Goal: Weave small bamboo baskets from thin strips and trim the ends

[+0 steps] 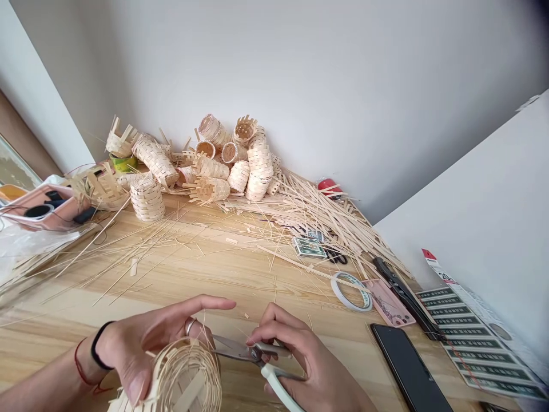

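Note:
My left hand (158,337) is wrapped round a small woven basket (189,377) of pale wooden strips, its round end turned up towards me. The index finger of that hand stretches out above the rim. In my right hand (300,355) is a pair of scissors (257,356) with pale green handles. Their blades are parted and point left, with the tips at the basket's edge by my left fingers. A thin strand rises from the basket near my ring. The lower part of the basket runs out of view.
Several woven baskets (148,197) are heaped by the wall, with loose strips (317,200) beside them. A pink bin (64,214) stands at left. On the right lie a tape roll (338,292), a black phone (409,366), a pink phone (388,303) and a black-handled tool (403,292).

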Tool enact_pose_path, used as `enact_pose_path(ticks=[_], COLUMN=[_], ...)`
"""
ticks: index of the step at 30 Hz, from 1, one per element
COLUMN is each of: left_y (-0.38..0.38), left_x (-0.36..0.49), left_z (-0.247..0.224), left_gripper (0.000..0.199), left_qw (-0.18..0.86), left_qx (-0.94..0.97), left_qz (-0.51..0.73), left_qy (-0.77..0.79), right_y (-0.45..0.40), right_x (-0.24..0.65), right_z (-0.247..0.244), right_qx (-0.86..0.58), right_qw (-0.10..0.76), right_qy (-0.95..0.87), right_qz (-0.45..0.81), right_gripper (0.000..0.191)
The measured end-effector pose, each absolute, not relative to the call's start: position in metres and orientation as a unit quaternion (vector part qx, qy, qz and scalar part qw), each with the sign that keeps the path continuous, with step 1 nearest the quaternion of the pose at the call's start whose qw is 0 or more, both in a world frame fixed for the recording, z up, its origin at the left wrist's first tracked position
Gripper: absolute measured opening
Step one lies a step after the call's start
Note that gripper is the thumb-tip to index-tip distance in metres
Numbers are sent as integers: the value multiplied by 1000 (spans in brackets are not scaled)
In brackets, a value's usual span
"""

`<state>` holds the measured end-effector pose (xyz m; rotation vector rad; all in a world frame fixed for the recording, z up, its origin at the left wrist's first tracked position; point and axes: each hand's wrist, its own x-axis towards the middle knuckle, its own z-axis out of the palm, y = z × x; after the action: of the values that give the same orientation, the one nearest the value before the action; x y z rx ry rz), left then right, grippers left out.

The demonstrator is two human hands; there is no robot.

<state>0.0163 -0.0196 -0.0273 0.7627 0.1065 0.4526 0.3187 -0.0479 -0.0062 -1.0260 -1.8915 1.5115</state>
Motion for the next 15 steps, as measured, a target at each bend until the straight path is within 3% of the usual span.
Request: enact_pose_path(ticks=[10, 15], left_y=[-22, -20], left_x=[14, 15], left_z=[-29, -24], left_gripper=[129, 117], left_qw=[890, 882], left_qx=[403, 427], left_qz=[194, 170], left_qy=[89, 102], right_y=[-45, -46], right_x=[324, 322], right_z=[-8, -8], right_qx=[-356, -341], right_qw=[230, 230], right_qy=[-691, -675], right_qz=[585, 612], right_gripper=[43, 43])
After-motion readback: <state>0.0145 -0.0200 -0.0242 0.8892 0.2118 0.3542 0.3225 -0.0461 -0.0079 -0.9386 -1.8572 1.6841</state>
